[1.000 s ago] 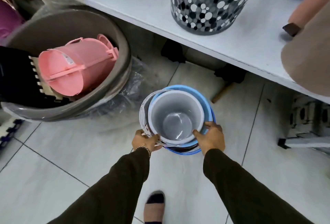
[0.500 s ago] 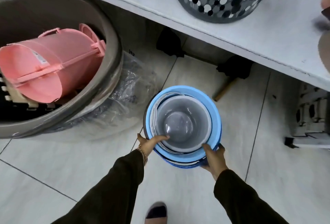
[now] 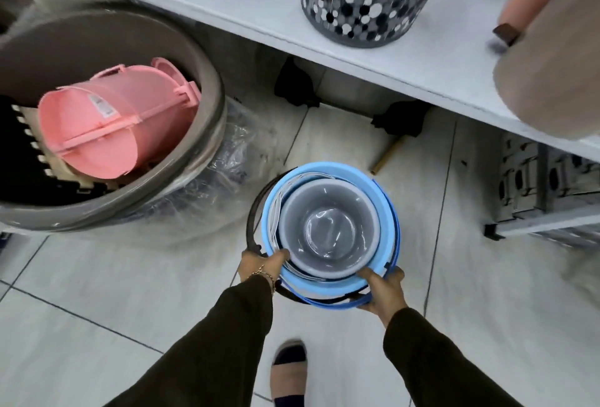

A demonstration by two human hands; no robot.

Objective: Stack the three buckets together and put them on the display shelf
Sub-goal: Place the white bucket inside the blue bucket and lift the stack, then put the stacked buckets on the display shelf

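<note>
buckets (image 3: 328, 238) – 3 nested | hands – 2, left hand (image 3: 259, 265), right hand (image 3: 384, 289) gripping

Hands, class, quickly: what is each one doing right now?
Left hand: closed on the near rim of the nested buckets.
Right hand: closed on the same stack's near rim.

Glossy grey plastic bucket (image 3: 328, 233) nests in matt blue plastic bucket (image 3: 383, 199); floor tiles (image 3: 97, 293) smooth, faintly shiny.
</note>
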